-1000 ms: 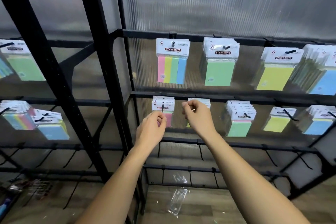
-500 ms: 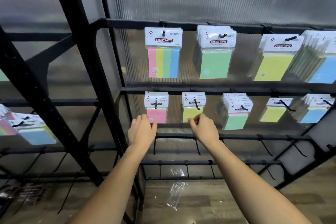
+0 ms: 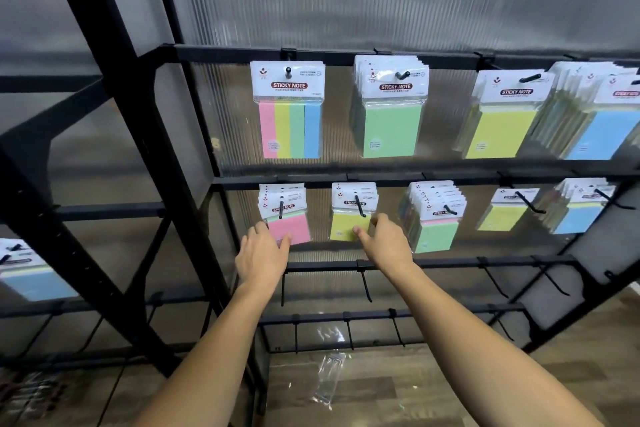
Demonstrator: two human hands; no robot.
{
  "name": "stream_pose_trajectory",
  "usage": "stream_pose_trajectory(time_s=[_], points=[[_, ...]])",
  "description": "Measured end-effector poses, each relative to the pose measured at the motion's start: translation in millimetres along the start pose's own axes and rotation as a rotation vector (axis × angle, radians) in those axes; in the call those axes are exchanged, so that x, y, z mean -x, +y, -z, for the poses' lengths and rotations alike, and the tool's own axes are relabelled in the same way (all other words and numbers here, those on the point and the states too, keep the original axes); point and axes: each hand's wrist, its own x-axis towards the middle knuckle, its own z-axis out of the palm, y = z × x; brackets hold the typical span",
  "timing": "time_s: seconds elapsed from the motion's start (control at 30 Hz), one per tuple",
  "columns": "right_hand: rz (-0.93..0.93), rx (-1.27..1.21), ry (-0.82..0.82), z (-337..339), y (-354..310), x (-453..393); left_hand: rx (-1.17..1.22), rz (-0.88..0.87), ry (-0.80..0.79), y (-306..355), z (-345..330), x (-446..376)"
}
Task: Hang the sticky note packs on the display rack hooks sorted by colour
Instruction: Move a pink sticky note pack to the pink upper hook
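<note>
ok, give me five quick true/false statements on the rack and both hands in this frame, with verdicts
1. The left hand touches the lower edge of the pink pack hanging on the second row. True.
2. The right hand carries a loose pack away from the rack. False: its fingers rest on the yellow pack, which hangs on its hook.
3. The multicolour striped pack hangs on the top row, directly above the pink pack. True.
4. Every hook on the third bar holds packs. False: the visible hooks there are bare.
5. A clear plastic wrapper lies on the floor below the rack. True.
</note>
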Motion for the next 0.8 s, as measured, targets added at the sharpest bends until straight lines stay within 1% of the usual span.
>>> stream_pose_trajectory(time_s=[0.17, 0.33, 0.53, 0.8], points=[[-0.023, -0.123, -0.001, -1, 1, 3, 0.024, 0.018, 0.037, 3, -2, 7], [0.005, -0.253, 0.027, -3, 4, 16, 0.098, 0.046, 0.019, 4, -2, 15], [0.047, -0.245, 0.060, 0, 11, 33, 0.104, 0.024, 0.007, -2, 0, 26], [0.071, -0.297, 0.126, 12, 27, 68, 0.190, 0.018, 0.035, -8, 8, 56]])
